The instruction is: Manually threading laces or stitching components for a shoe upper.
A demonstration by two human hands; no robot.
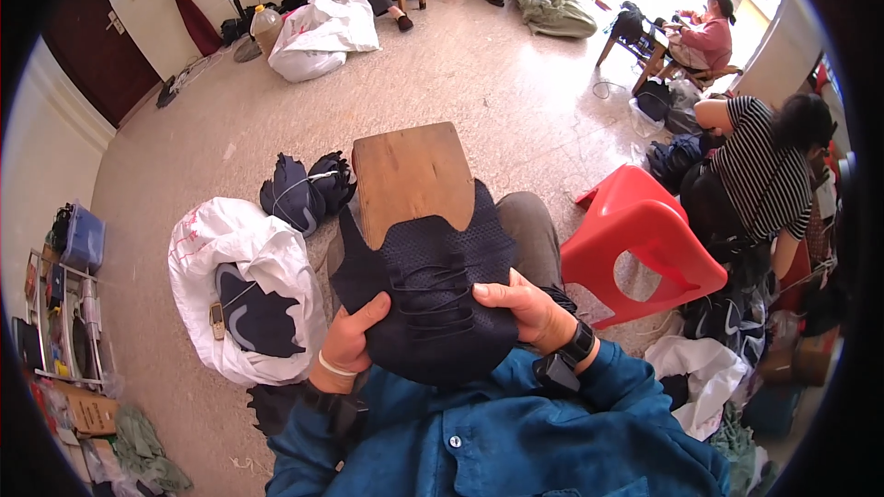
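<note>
Seated person is holding a dark navy mesh shoe upper (433,290) in the lap, both hands gripping it from below. The upper is lying draped over the near end of a brown wooden block (412,175), which is standing just past the knees; dark laces are crossing its middle.

Left hand (353,339): thumb is pressing on top of the upper's left edge, the other fingers tucked beneath the fabric, so it is pinching the material. Pale band on that wrist.

Right hand (525,308): fingers are lying close together, flat across the upper's right side, thumb pointing toward the laces; black watch on that wrist.

On the floor to the person's left, a white sack (235,276) is lying open with more dark uppers inside, and a small bundle of dark uppers (304,189) is sitting just beyond it. A red plastic stool (635,239) is lying tipped over at the right. A person in a striped shirt (760,175) is sitting just beyond the stool.
</note>
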